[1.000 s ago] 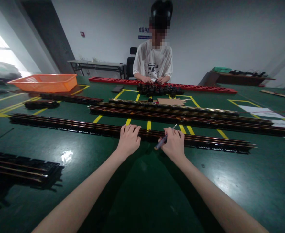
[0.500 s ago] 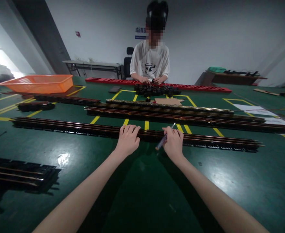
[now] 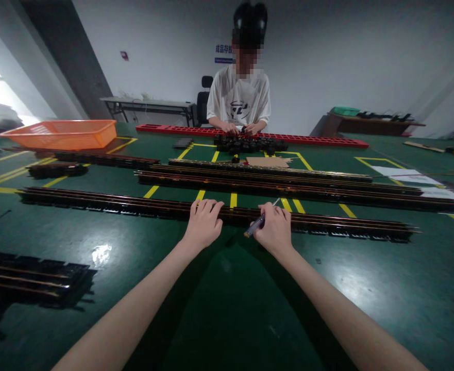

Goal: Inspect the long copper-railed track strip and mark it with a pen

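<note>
My left hand (image 3: 203,224) rests with its fingers laid over the nearest long dark rail (image 3: 346,225), which runs across the green table. My right hand (image 3: 275,229) is closed round a small pen-like tool (image 3: 254,225) with a bluish handle and a thin metal tip, and it also sits against that rail. The two hands are about a hand's width apart at the rail's middle.
More long dark rails (image 3: 273,181) lie parallel behind. An orange basket (image 3: 62,133) stands far left, a short rail stack (image 3: 26,278) near left. Across the table (image 3: 227,309) a person in a white shirt (image 3: 239,98) handles black parts (image 3: 250,144) beside a red strip (image 3: 312,138).
The view shifted slightly a second ago. Since then my right hand has edged a little left along the rail and tilted the tool lower. My left hand has stayed put.
</note>
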A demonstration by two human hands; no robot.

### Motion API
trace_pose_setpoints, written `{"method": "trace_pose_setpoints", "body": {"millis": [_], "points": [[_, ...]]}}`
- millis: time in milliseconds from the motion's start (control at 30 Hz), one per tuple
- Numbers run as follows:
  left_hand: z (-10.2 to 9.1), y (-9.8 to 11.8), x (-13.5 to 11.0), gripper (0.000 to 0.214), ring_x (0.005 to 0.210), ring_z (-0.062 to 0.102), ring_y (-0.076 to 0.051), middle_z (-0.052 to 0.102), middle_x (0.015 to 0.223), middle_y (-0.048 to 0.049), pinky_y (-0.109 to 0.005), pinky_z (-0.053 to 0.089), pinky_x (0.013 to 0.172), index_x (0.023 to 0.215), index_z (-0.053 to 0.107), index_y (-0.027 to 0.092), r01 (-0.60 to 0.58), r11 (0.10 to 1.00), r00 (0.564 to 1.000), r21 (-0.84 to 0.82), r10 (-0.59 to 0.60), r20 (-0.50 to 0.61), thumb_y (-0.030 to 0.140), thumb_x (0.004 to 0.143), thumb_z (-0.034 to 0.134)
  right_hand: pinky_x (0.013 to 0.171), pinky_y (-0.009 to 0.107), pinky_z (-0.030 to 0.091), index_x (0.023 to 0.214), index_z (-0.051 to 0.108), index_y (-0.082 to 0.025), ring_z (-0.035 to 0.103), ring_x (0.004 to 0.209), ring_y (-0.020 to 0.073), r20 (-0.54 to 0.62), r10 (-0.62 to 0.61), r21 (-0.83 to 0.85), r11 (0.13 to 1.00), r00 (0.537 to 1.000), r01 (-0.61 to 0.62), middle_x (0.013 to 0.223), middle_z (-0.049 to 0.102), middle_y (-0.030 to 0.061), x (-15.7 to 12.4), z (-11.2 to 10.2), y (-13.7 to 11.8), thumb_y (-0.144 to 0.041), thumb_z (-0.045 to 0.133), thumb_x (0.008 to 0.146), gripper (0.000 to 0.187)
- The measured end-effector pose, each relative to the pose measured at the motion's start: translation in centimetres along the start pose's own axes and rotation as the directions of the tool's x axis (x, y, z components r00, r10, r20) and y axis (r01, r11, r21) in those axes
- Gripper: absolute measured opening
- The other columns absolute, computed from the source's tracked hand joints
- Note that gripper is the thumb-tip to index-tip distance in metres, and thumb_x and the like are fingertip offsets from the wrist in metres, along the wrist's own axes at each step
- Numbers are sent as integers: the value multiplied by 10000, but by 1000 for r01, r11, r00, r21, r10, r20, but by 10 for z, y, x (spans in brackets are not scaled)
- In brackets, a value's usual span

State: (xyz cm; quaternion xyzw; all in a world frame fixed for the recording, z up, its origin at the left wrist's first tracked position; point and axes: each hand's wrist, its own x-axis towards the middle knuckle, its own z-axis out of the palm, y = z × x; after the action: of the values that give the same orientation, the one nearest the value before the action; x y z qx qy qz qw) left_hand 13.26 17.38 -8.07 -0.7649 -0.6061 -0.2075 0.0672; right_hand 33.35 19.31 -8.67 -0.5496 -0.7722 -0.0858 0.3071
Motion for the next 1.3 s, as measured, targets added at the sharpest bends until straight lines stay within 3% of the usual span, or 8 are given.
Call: {"method": "trace_pose_setpoints", "body": {"millis": [100, 267, 900, 1300], "points": [[0, 0, 0, 412, 1170, 475, -261, 585, 1195, -109, -495, 269, 1085, 1210, 548, 149, 2, 1000, 1000, 9, -2, -3, 187, 844, 362, 818, 369, 317, 815, 423, -194, 560, 812, 259, 2, -26, -50, 998, 1000, 26, 806, 644, 87, 0, -1, -2, -306, 530, 717, 183], [0, 0, 0, 413, 1172, 475, -256, 581, 1202, -107, -494, 267, 1086, 1218, 543, 151, 2, 1000, 1000, -2, -2, 12, 189, 854, 351, 805, 364, 325, 829, 443, -181, 556, 807, 263, -9, -22, -115, 993, 1000, 21, 802, 637, 100, 1, -3, -8, -268, 513, 739, 143], [1, -1, 1, 436, 1184, 464, -267, 561, 1242, -118, -495, 302, 1055, 1256, 522, 155, -55, 998, 997, -5, 55, 44, 197, 863, 338, 840, 371, 358, 839, 457, -172, 573, 877, 250, 73, -10, -54, 998, 997, 14, 907, 647, 111, 0, -6, -14, -92, 487, 753, 122], [3, -6, 0, 421, 1120, 513, -299, 610, 1152, -140, -542, 340, 1013, 1203, 574, 158, -75, 997, 995, 9, 76, -65, 217, 839, 370, 834, 365, 374, 872, 473, -172, 548, 844, 248, 100, 39, -88, 996, 994, -31, 842, 615, 93, 0, -11, -16, -137, 494, 756, 122]]}}
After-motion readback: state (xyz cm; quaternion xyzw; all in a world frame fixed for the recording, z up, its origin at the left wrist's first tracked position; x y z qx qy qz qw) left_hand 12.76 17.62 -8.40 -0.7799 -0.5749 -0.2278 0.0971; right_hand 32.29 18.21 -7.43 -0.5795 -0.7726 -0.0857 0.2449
